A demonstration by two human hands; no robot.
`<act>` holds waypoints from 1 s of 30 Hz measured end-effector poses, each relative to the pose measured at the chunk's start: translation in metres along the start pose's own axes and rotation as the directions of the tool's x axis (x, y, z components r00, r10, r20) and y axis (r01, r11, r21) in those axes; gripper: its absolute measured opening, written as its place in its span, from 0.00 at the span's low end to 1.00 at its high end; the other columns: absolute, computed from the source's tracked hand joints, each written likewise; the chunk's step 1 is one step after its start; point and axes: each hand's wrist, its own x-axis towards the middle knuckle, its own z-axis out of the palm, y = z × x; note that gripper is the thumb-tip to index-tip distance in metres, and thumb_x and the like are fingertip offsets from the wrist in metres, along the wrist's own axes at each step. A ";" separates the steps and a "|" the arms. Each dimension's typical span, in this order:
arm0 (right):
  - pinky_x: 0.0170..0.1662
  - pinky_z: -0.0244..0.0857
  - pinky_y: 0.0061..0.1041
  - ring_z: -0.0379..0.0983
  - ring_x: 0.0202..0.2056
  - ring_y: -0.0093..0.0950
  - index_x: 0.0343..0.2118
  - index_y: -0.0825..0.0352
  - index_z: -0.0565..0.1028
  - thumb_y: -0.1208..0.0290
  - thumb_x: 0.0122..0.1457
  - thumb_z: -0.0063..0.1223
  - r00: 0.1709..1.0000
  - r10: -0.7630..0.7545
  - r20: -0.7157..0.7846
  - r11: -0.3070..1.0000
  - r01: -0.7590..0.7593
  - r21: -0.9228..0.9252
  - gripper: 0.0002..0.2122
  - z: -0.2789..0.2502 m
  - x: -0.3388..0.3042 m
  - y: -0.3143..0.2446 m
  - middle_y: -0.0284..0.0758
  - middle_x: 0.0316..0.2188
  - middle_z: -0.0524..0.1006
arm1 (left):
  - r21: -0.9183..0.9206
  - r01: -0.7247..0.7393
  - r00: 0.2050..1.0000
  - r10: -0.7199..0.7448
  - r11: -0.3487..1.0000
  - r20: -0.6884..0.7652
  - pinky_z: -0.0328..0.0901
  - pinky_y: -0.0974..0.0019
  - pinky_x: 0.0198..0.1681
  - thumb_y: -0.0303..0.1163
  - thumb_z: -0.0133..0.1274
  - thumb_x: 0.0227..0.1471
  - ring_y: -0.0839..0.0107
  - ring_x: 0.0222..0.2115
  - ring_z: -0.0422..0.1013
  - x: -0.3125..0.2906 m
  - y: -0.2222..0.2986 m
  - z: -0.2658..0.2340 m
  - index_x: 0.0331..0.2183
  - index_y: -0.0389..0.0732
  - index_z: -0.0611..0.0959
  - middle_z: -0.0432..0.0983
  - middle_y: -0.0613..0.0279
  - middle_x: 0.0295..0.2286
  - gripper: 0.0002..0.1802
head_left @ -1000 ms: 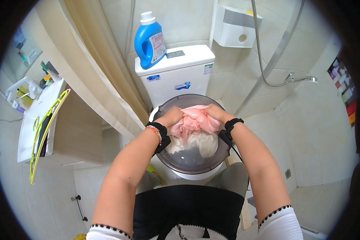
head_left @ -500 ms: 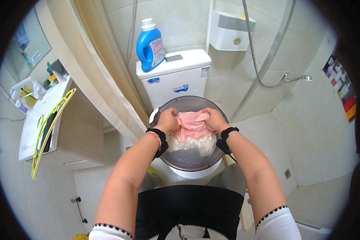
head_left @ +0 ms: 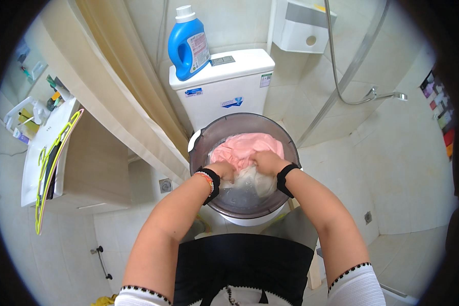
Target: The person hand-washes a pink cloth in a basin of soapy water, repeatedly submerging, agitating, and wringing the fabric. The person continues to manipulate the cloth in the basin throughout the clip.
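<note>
A translucent grey basin [head_left: 232, 124] holds water, a wet pink cloth garment [head_left: 250, 144] and a white cloth [head_left: 261, 182] that lies partly under it. My left hand [head_left: 223, 171] is down in the basin, fingers curled into the near left edge of the pink garment. Opposite it, my right hand [head_left: 268, 162] pinches the near right part of the same garment. Some of the fingertips are hidden in the fabric. The pink garment is spread toward the basin's far side, and the white cloth shows in the water nearer to me.
Behind the basin stands a white toilet tank [head_left: 188, 109] with a blue detergent bottle [head_left: 181, 46] on top. A beige curtain [head_left: 122, 102] hangs at the left, beside a sink cabinet [head_left: 94, 163] with green hangers [head_left: 48, 163]. A shower hose [head_left: 335, 66] hangs at the right.
Both hands have come down and nearer to me, closer together. The pink garment, bunched between them before, now lies spread out across the far part of the basin.
</note>
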 end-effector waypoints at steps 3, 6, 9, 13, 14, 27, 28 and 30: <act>0.52 0.65 0.38 0.73 0.47 0.42 0.48 0.63 0.75 0.76 0.50 0.49 0.985 -0.065 -0.158 0.997 0.071 0.034 0.19 0.001 0.011 0.016 0.44 0.44 0.78 | 0.075 0.037 0.990 -0.027 0.996 -0.141 0.54 0.52 0.63 0.36 0.57 0.46 0.45 0.63 0.51 -0.004 0.008 -0.007 0.63 0.43 0.60 0.55 0.48 0.62 0.44; 0.61 0.54 0.38 0.64 0.58 0.39 0.59 0.63 0.64 0.68 0.46 0.59 0.999 -0.003 -0.049 1.000 0.002 -0.024 0.33 -0.002 0.017 0.026 0.43 0.56 0.69 | -0.134 0.176 0.937 -0.208 0.975 -0.281 0.50 0.48 0.65 0.37 0.58 0.45 0.44 0.65 0.42 -0.009 0.006 -0.013 0.65 0.47 0.53 0.44 0.50 0.65 0.49; 0.65 0.47 0.38 0.57 0.63 0.37 0.63 0.63 0.57 0.60 0.38 0.68 0.991 0.033 0.127 0.993 -0.018 -0.116 0.46 0.000 0.018 0.024 0.42 0.61 0.63 | -0.092 0.198 0.964 -0.211 0.976 -0.162 0.46 0.41 0.65 0.37 0.63 0.42 0.44 0.67 0.34 -0.013 0.003 -0.015 0.66 0.49 0.47 0.35 0.49 0.67 0.57; 0.65 0.47 0.38 0.52 0.66 0.35 0.65 0.65 0.52 0.52 0.31 0.74 0.949 0.111 0.296 0.969 -0.037 -0.242 0.57 0.015 0.020 0.014 0.41 0.65 0.57 | 0.087 0.229 0.973 -0.230 0.970 0.005 0.44 0.40 0.65 0.38 0.68 0.37 0.42 0.67 0.30 -0.011 0.009 -0.007 0.67 0.50 0.44 0.34 0.45 0.67 0.64; 0.65 0.48 0.38 0.52 0.66 0.35 0.66 0.66 0.52 0.51 0.30 0.75 0.946 0.124 0.299 0.956 -0.033 -0.292 0.58 0.019 0.021 0.013 0.41 0.66 0.55 | 0.153 0.209 0.976 -0.216 0.966 0.032 0.46 0.43 0.65 0.39 0.69 0.35 0.41 0.66 0.34 -0.008 0.012 -0.004 0.67 0.49 0.44 0.35 0.41 0.66 0.66; 0.56 0.62 0.37 0.66 0.57 0.35 0.50 0.63 0.72 0.69 0.50 0.54 0.993 -0.085 0.086 0.960 0.104 -0.260 0.22 0.029 0.032 0.029 0.38 0.54 0.71 | 0.099 0.035 0.990 -0.021 0.994 -0.137 0.67 0.55 0.52 0.27 0.51 0.51 0.55 0.50 0.72 -0.020 -0.002 -0.023 0.52 0.41 0.75 0.74 0.50 0.50 0.25; 0.54 0.63 0.37 0.67 0.55 0.35 0.50 0.62 0.72 0.71 0.50 0.53 0.988 -0.141 0.066 0.941 0.154 -0.303 0.21 0.026 0.029 0.024 0.37 0.53 0.72 | 0.033 0.052 0.988 -0.047 0.998 -0.147 0.67 0.55 0.52 0.26 0.52 0.50 0.55 0.50 0.72 -0.028 -0.001 -0.030 0.52 0.41 0.75 0.74 0.50 0.50 0.25; 0.52 0.65 0.36 0.70 0.52 0.36 0.50 0.59 0.73 0.76 0.49 0.52 0.977 -0.193 0.091 0.883 0.214 -0.418 0.21 0.019 0.024 0.011 0.34 0.50 0.73 | -0.042 0.085 0.976 -0.092 0.995 -0.197 0.68 0.55 0.50 0.23 0.57 0.45 0.54 0.50 0.72 -0.041 0.004 -0.039 0.53 0.42 0.73 0.74 0.49 0.49 0.30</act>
